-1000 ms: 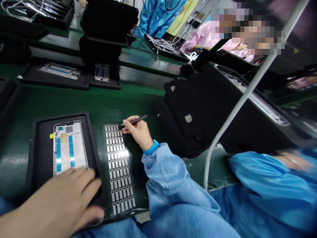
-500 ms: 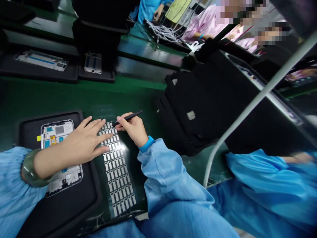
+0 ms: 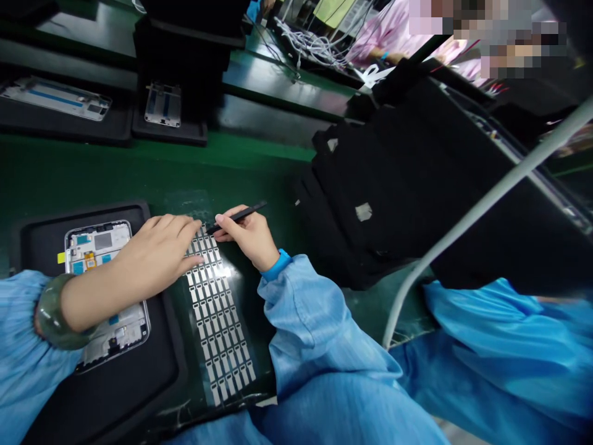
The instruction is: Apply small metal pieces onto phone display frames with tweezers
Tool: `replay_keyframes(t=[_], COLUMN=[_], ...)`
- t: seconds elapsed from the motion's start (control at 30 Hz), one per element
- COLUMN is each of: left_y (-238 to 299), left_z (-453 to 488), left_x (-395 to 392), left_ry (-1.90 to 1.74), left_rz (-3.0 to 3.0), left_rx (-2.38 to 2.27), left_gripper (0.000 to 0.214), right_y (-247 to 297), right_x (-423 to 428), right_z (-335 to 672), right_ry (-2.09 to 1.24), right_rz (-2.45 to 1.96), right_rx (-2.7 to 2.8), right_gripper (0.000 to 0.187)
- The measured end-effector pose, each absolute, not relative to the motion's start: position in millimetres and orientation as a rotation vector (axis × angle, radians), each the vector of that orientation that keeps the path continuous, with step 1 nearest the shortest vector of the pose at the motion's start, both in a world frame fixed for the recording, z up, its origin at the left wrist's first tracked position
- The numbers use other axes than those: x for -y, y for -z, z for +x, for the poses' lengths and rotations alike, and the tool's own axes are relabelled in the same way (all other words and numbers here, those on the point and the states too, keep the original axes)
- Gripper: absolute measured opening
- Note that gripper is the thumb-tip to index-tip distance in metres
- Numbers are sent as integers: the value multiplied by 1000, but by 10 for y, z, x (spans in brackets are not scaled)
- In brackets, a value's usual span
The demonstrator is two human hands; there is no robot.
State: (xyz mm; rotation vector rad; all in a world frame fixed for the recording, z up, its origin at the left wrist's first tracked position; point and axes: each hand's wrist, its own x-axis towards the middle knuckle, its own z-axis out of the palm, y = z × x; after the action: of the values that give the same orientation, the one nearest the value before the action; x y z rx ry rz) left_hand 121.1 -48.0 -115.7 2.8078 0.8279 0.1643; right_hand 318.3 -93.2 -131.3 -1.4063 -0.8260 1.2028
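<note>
My left hand [image 3: 167, 247] lies over the upper left part of a clear sheet with rows of small grey-white adhesive pieces [image 3: 221, 334]. Its fingers are outstretched close together, the thumb apart, fingertips at the sheet. My right hand [image 3: 248, 235] grips slim black tweezers [image 3: 243, 213] like a pen, their tip at the sheet's top row beside my left index finger. Under my left forearm, a device frame [image 3: 113, 238] with a silver rim and blue patches rests in a black tray [image 3: 139, 395]; the forearm hides its middle.
Two more black trays at the back hold a long metal frame [image 3: 60, 99] and a smaller one [image 3: 163, 105]. Black stacked trays [image 3: 343, 185] stand to the right, crossed by a grey cable [image 3: 454, 232]. A person's blue sleeve [image 3: 500, 334] is at right; white cables [image 3: 315, 46] lie beyond.
My left fingers have drawn together and curled toward the sheet's top. The tweezers' tip has shifted slightly left. The view has turned a little, moving the background.
</note>
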Motion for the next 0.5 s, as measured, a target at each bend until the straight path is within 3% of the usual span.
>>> replay_keyframes(t=[0.1,0.33,0.5], left_y=[1163,1160,1138], left_z=[1329,1424,1397], left_x=[422,454,410], left_ry=[-150,-212,-323], left_rz=[2782,2665,2495], left_rx=[-898,-929,-948], left_gripper=[63,28,23], right_y=[1298,1154,1042], right_x=[943,1058,1125], right_z=[3194,3251,3251], right_ry=[-1216,-1175,-1139], right_rz=[-1386,-1306,-1241], right_rx=[795,719,729], right_gripper=[44,45,42])
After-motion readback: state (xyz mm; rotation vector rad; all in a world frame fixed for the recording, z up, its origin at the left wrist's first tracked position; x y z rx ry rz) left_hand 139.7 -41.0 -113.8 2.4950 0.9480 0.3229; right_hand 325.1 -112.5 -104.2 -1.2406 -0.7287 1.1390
